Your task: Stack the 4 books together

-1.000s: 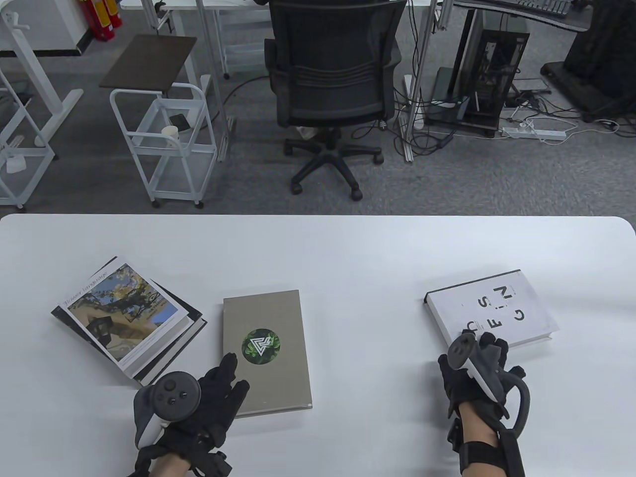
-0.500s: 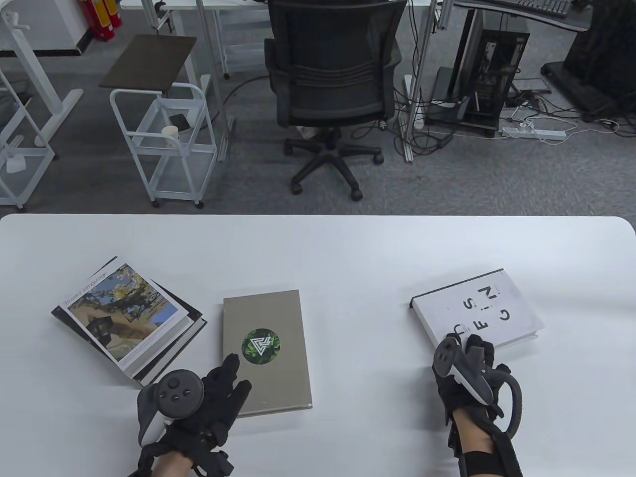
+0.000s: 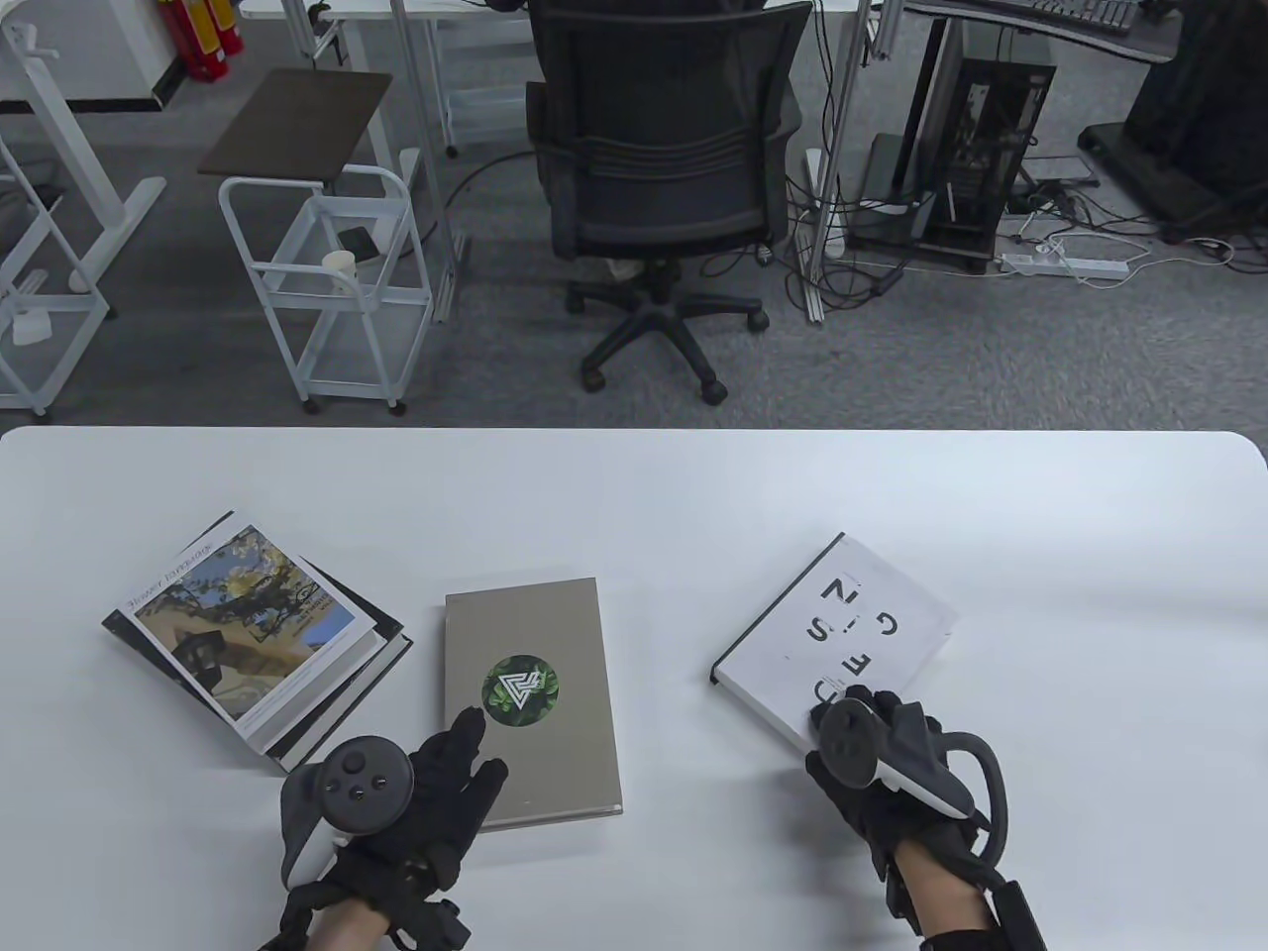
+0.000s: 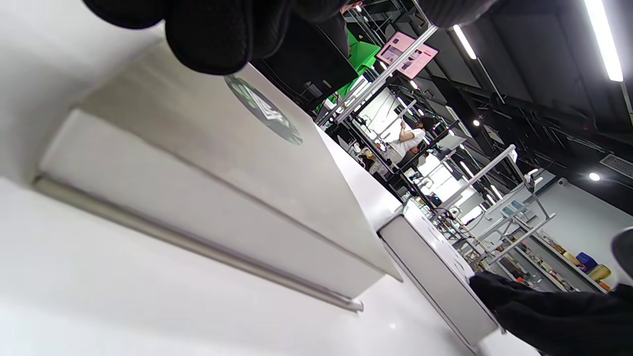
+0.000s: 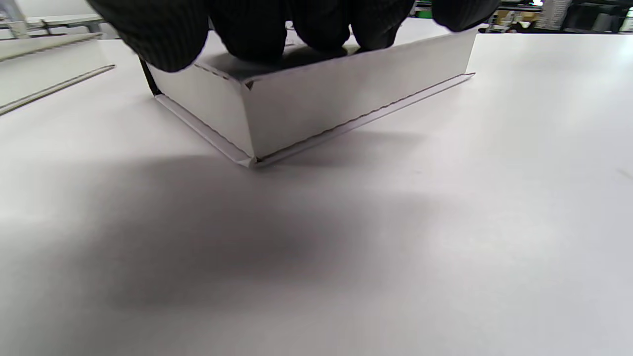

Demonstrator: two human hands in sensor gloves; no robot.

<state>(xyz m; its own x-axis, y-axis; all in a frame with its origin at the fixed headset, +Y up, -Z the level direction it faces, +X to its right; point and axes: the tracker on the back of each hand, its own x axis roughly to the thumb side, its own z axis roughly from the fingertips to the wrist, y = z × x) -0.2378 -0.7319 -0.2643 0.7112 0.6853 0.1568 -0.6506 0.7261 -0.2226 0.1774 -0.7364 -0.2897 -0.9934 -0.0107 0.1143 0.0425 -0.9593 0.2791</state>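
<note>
Left hand (image 3: 436, 792) rests flat on the grey book (image 3: 530, 693); right hand (image 3: 872, 763) presses the white book (image 3: 832, 639) (fingers on top).

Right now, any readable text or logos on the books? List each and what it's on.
"DESIGN": scattered black letters on the white hardcover book under the right hand.
Cursive title on the photo-cover book atop the left pile: too blurred to read.
Grey hardcover book: white triangle logo on a green circle, no words.

bare table (image 3: 674, 495) between grey book (image 3: 530, 693) and white book (image 3: 832, 634)
</note>
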